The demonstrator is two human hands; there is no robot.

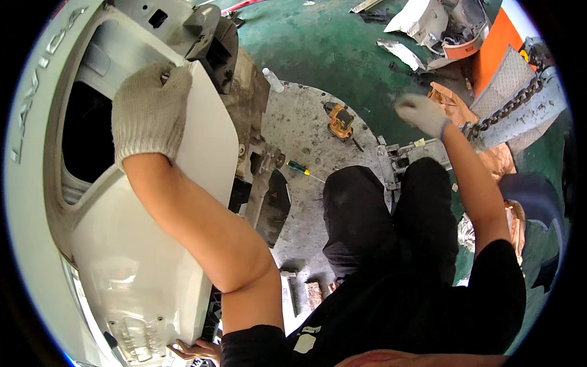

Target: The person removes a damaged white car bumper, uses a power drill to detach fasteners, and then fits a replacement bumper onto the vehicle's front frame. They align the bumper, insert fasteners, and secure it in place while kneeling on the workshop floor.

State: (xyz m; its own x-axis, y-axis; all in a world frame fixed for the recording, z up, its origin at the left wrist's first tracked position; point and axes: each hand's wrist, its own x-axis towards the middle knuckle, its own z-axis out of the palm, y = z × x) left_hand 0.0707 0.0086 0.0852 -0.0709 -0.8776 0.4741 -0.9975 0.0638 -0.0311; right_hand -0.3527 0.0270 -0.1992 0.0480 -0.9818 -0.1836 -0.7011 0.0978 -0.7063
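My left hand [153, 113], in a knitted off-white work glove, grips the upper part of a white car body panel [140, 257]. Its fingers curl over the panel beside a dark opening [88, 131]. Off to the right, my right hand [422, 114], also gloved, is held out in the air near crumpled brown paper [454, 105]. Blur hides its fingers, and I cannot make out anything in them. Low at the panel's bottom edge shows another person's bare hand [195, 351].
On a grey platform [299, 128] lie a yellow-and-black power tool [340, 122] and a green-and-yellow screwdriver [298, 167]. A clear bottle [273, 79] is at its edge. A heavy chain [510, 105] runs along a blue-grey beam at right. Broken car parts [422, 24] lie on the green floor behind.
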